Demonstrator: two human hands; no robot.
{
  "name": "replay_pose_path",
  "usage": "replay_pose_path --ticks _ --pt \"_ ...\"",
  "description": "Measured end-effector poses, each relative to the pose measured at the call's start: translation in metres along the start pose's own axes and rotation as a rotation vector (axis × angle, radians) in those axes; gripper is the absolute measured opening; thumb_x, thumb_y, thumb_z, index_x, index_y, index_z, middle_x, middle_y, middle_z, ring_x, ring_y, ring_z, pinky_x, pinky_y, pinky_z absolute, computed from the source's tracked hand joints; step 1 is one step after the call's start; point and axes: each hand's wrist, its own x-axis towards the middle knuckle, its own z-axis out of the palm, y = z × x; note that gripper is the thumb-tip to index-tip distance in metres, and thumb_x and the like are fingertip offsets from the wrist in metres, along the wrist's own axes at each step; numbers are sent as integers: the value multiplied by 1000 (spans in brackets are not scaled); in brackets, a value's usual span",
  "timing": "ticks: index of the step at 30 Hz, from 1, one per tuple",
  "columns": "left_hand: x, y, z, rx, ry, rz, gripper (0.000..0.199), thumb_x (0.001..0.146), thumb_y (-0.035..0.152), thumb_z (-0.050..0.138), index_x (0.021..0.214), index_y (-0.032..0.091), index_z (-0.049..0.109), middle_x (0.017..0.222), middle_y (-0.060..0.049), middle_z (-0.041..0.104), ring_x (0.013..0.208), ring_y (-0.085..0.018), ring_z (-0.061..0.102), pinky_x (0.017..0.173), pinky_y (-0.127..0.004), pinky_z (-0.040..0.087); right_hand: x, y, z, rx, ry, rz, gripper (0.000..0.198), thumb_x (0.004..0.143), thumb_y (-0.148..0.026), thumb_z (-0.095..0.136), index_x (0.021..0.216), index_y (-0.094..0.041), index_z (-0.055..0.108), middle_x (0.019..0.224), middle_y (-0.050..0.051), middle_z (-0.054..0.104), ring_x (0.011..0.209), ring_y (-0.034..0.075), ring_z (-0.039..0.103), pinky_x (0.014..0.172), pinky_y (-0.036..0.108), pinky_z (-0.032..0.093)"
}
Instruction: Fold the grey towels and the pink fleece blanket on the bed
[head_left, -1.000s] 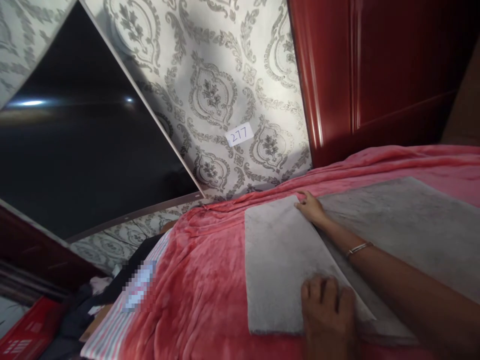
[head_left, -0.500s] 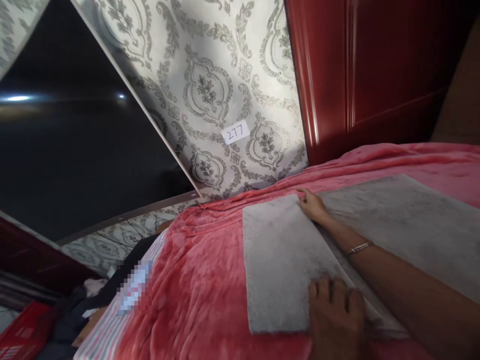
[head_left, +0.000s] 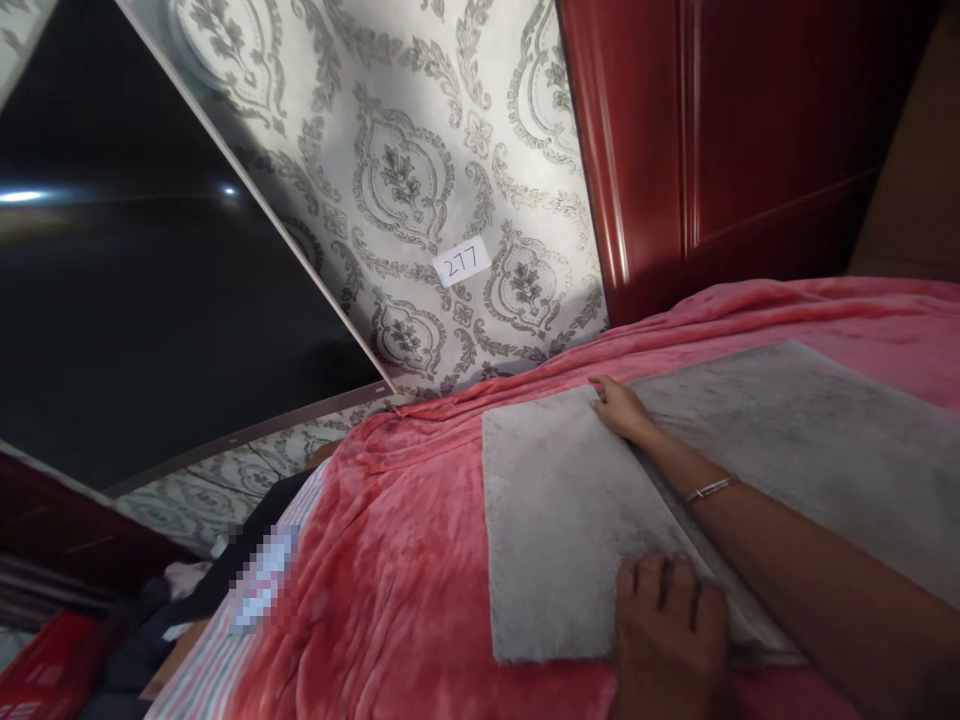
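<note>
A grey plush mat point(head_left: 555, 530) lies on the pink blanket, one section turned over toward the left with a ridge along the fold. At the far end of that ridge, my right hand point(head_left: 621, 408) has its fingers closed on the mat's edge; a thin bracelet point(head_left: 712, 488) circles the wrist. My left hand point(head_left: 671, 630) rests at the near end, fingers bent over the mat beside the same ridge. Its thumb side is partly hidden against the fold. The mat's wider flat section point(head_left: 810, 450) spreads to the right beneath my right forearm.
A rumpled pink blanket point(head_left: 390, 560) covers the bed, with striped bedding point(head_left: 199, 670) showing at its left edge. A large black screen point(head_left: 150, 300) stands at left. Behind are patterned wallpaper point(head_left: 405, 180), a paper label reading 277 point(head_left: 461, 262) and a dark red panel point(head_left: 645, 150).
The whole view has shifted slightly, so the scene sits a little further left. Both hands stay in the same places on the mat, and its fold looks unchanged.
</note>
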Motion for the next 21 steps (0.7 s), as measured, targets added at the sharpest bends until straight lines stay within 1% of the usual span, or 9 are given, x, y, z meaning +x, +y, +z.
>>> replay_pose_path --ticks 5,7,8,9,12,13,15,18,21 --pt "-6 4 5 -21 35 -12 8 91 19 65 93 19 72 103 -5 78 93 -19 68 80 -35 53 0 2 0 -36 -21 -8 53 83 -15 57 136 -15 59 86 6 69 81 18 63 72 24 46" --pt "-6 7 -1 -23 49 -37 10 92 17 62 94 19 72 102 -4 78 93 -19 69 81 -34 54 -2 0 -1 -52 -32 -14 52 86 -19 58 138 -13 58 95 9 71 87 20 65 76 26 47" --pt "-4 8 -7 -37 20 -56 12 93 19 61 97 19 72 105 -5 78 96 -20 69 84 -35 55 -3 -1 -1 -60 -39 -22 53 87 -21 58 139 -13 57 101 11 71 91 21 65 79 27 48" --pt "-1 8 -16 -76 -46 -69 14 94 23 60 101 20 72 110 -5 77 101 -21 69 88 -35 55 -5 -2 -1 -68 -48 -32 54 87 -22 59 140 -13 56 109 12 70 97 22 65 82 28 49" --pt "16 -6 -49 -295 -343 -77 23 96 31 56 114 26 70 121 -3 74 113 -20 67 101 -35 54 -8 -4 -1 -95 -79 -54 57 87 -18 57 144 -16 54 125 14 67 110 25 64 92 31 49" --pt "24 -16 -59 -341 -405 -100 26 98 27 52 117 27 69 122 -2 74 114 -18 67 104 -34 53 -9 -4 -1 -105 -89 -54 58 87 -17 55 145 -16 54 126 14 66 112 26 63 93 32 49" --pt "38 -40 -73 -295 -445 -193 35 98 18 47 125 26 67 129 -3 72 120 -18 65 110 -39 50 -9 -5 -1 -125 -104 -46 58 88 -16 52 147 -16 52 127 16 66 113 28 63 93 35 49" --pt "45 -75 -76 -51 -504 -323 49 93 25 57 143 21 57 150 -12 56 142 -32 49 116 -60 41 -9 -4 0 -149 -112 -47 59 89 -16 49 148 -16 51 129 16 65 114 29 63 94 36 49" --pt "31 -90 -64 14 -638 -354 69 87 43 68 151 25 49 161 -15 40 149 -43 33 114 -74 33 -9 -3 3 -174 -108 -57 59 88 -15 47 147 -16 51 128 16 66 113 28 64 94 36 49"
